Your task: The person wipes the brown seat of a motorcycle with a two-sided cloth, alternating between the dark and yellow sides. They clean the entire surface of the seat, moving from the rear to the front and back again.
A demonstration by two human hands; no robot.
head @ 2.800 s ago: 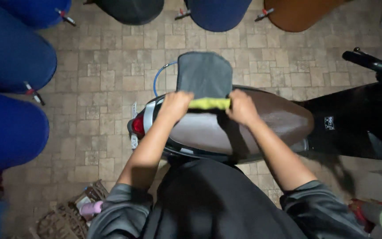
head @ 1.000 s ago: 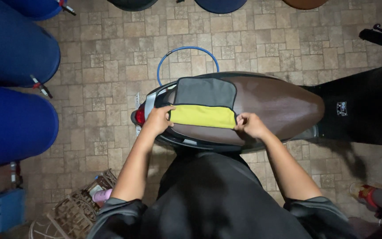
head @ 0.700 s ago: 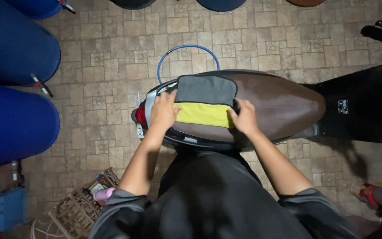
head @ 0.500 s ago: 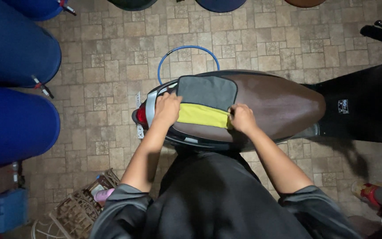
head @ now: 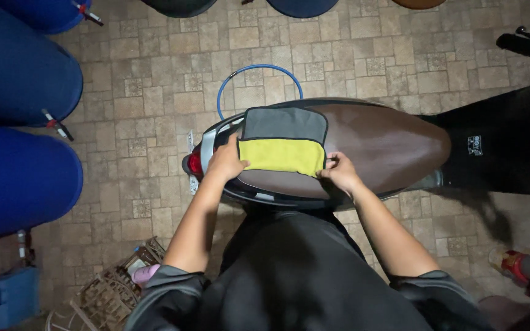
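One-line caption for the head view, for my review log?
Seen from above, left hand and right hand hold a folded yellow-and-grey cloth flat on a brown scooter seat over a tiled floor.

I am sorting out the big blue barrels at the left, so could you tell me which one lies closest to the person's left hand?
The lower blue barrel, filling the left edge at mid-height, is closest to the left hand. The upper blue barrel lies farther up the frame.

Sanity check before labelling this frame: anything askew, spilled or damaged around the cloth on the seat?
Nothing stands out. The cloth lies flat on the brown scooter seat, its yellow half folded over the grey, edges roughly square. The left hand and right hand hold its near corners. No spills or damage show.
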